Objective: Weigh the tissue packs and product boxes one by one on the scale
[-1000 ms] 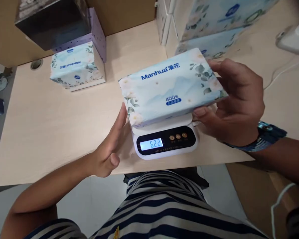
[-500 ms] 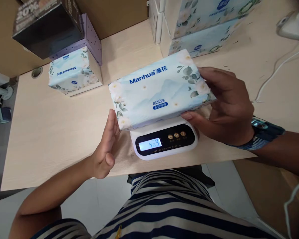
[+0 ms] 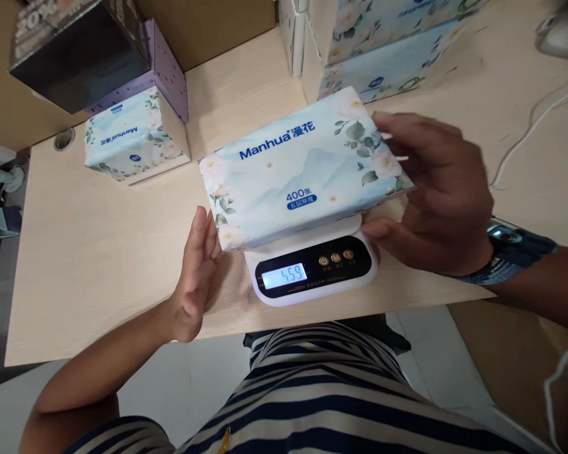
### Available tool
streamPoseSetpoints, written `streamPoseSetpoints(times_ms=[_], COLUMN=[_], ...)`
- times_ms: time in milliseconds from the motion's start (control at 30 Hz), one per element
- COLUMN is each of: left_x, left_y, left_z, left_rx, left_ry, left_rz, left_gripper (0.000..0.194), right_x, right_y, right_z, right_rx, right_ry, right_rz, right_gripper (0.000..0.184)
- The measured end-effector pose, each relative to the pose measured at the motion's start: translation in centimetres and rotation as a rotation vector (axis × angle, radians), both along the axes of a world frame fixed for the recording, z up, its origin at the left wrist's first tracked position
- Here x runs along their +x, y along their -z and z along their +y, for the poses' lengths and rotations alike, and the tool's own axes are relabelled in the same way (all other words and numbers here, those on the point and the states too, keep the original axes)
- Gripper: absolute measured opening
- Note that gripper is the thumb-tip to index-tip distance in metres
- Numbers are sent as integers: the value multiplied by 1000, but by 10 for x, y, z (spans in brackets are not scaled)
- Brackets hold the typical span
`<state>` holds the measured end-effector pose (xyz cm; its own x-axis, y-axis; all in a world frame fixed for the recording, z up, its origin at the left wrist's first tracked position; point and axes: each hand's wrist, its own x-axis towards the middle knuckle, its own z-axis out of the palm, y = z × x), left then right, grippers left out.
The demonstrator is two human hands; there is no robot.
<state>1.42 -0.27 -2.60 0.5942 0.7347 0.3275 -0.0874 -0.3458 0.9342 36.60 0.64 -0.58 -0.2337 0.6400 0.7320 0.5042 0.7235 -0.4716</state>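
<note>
A Manhua tissue pack (image 3: 279, 173) with a flower print lies across the white kitchen scale (image 3: 312, 293), hiding most of its platform. The lit display (image 3: 284, 275) seems to read 459, possibly with a decimal point. My left hand (image 3: 196, 274) is upright at the pack's left end, fingers straight and open; whether the fingertips touch it I cannot tell. Around the right end is my right hand (image 3: 438, 195), thumb and fingers apart, its grip loosened. Its fingertips are close to the wrapper and slightly blurred.
Another tissue pack (image 3: 127, 139) stands at the back left, beside a purple box (image 3: 168, 79) and a dark box (image 3: 80, 57). More tissue packs (image 3: 388, 66) are stacked behind the scale. A white cable (image 3: 525, 139) runs along the right side of the table.
My right hand has loosened and shifted right, its thumb coming away from the pack's front edge. My left hand has straightened and eased slightly left. The display digits have changed.
</note>
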Motion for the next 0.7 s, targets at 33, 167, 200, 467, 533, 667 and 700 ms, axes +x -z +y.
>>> streamPoseSetpoints(times_ms=[33, 167, 200, 467, 533, 667, 700], left_x=[0, -6, -9, -21, -20, -18, -18], left_y=[0, -2, -3, -9, -10, -11, -11], left_z=[1, 9, 12, 24, 25, 28, 29], left_rx=[3, 58, 110, 264, 312, 317, 308], left_ry=[-6, -31, -47, -175, -149, -150, -153], left_rz=[-11, 12, 28, 160, 185, 188, 188], left_gripper=[93, 90, 91, 92, 91, 97, 98], right_x=[1, 1, 1, 4, 6, 8, 9], right_y=[-1, -5, -5, -4, -3, -1, -1], right_z=[0, -2, -2, -2, -1, 2, 2], right_rx=[0, -22, -22, -28, -3, -9, -9], right_ry=[-19, -19, -14, -26, -40, -53, -53], right_rz=[26, 80, 82, 85, 83, 80, 70], right_gripper=[79, 51, 48, 42, 44, 42, 44])
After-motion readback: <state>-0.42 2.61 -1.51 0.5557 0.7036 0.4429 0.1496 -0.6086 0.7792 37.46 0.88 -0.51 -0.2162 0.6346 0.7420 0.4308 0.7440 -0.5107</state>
